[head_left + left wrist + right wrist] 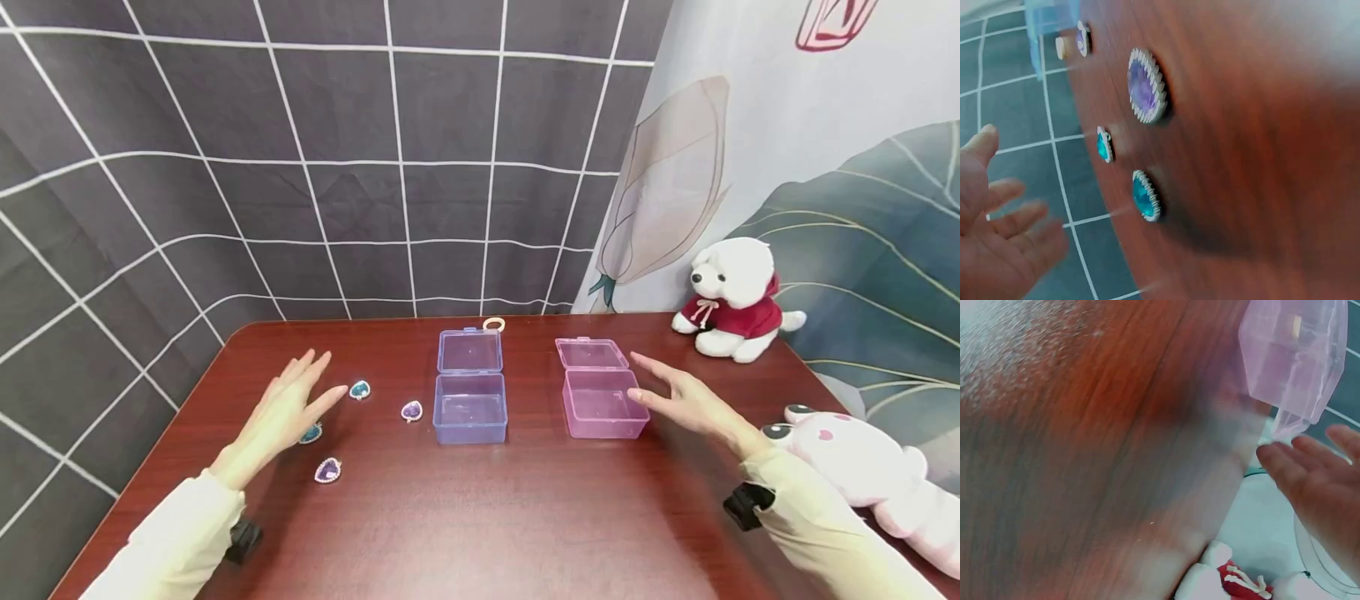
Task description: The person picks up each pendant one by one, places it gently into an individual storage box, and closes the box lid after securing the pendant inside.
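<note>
My left hand (285, 408) hovers with straight fingers over the left of the table, holding nothing. Around it lie heart-shaped gems with silvery rims: a teal gem (360, 390) by the thumb, another teal gem (311, 433) partly hidden under the hand, a purple gem (327, 471) nearer me and a second purple gem (412, 411) to the right. My right hand (693, 404) reaches, fingers extended, beside the pink box (606, 417); whether it touches the box I cannot tell. The blue box (470, 421) stands mid-table. Both boxes have their lids raised and nothing inside.
Behind the blue box lies a cream ring (493, 323). A white toy dog (738, 292) in a red hoodie sits at the back right corner. A pink plush toy (855, 462) lies along the right edge, near my right forearm. A dark gridded curtain (450, 200) hangs behind the table.
</note>
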`<state>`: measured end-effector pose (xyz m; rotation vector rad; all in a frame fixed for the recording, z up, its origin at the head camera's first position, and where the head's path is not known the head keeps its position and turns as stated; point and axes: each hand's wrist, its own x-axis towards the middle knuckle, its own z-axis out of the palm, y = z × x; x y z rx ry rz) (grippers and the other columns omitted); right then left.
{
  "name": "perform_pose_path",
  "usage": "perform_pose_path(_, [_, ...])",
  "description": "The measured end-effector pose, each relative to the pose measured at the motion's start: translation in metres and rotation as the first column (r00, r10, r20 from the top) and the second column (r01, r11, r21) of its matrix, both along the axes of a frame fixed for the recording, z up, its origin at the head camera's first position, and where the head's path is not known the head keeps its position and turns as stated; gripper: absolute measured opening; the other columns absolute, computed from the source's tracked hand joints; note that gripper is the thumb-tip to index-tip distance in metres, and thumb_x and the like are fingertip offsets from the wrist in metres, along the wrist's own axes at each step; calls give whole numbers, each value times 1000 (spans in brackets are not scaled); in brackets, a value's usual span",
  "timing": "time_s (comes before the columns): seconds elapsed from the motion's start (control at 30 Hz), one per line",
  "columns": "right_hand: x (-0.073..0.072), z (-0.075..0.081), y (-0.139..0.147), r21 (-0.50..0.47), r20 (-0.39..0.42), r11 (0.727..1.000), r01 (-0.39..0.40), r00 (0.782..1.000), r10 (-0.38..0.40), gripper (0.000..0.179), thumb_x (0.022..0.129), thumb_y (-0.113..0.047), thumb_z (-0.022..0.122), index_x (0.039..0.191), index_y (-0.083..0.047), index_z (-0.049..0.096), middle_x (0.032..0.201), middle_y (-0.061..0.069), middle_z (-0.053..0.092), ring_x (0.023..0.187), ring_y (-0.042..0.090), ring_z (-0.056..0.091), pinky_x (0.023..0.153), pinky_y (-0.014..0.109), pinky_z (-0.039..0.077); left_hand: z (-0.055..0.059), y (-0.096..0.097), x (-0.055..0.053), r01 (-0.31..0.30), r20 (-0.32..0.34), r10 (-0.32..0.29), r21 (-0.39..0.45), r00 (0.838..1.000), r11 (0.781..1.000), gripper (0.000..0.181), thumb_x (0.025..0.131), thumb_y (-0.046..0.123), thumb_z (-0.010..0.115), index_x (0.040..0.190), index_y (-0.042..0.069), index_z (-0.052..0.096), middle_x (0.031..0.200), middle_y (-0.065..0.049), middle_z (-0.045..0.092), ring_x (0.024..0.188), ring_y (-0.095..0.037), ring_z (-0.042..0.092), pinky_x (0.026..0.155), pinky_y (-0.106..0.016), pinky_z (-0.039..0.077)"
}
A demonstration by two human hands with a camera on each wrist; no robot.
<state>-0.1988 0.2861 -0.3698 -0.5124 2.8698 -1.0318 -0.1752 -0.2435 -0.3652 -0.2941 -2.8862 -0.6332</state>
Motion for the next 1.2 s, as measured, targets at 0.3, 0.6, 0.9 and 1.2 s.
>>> perform_pose_path(0.3, [1, -8, 4, -52, 78, 994, -98, 992, 102, 76, 84, -26, 70, 143, 3, 32, 140, 27, 41, 126, 41, 40, 98, 55, 40, -12, -10, 36, 66, 108, -98, 272, 989, 960, 32, 79, 24, 75, 104, 6, 70, 94, -5, 73, 77, -4, 66, 69, -21, 51])
perform_pose_path(0.6, [-2, -10, 3, -217, 145, 967, -133, 975, 166, 76, 83, -14, 71, 143, 6, 28, 137, 30, 42, 121, 48, 46, 89, 25, 50, -28, -15, 46, 92, 194, -153, 292, 969, 952, 32, 74, 21, 79, 99, 3, 70, 84, -1, 71, 64, 2, 60, 59, -18, 47])
perform_pose_path(0.9, [-5, -23, 5, -362, 206, 925, -114, 958, 199, 75, 84, -7, 68, 143, 6, 24, 138, 33, 38, 126, 52, 36, 88, 18, 48, -36, -10, 50, 166, 126, -200, 239, 972, 957, 19, 74, 18, 79, 87, 8, 69, 71, 8, 64, 58, 5, 54, 54, -19, 45])
perform_pose_path(1.2, [-6, -28, 7, -424, 220, 902, -78, 958, 186, 73, 85, -7, 66, 142, 5, 22, 140, 31, 36, 127, 50, 36, 88, 16, 47, -29, 1, 48, 122, 181, -183, 301, 966, 946, 20, 72, 16, 80, 79, 14, 61, 69, 7, 62, 60, 1, 58, 56, -19, 49])
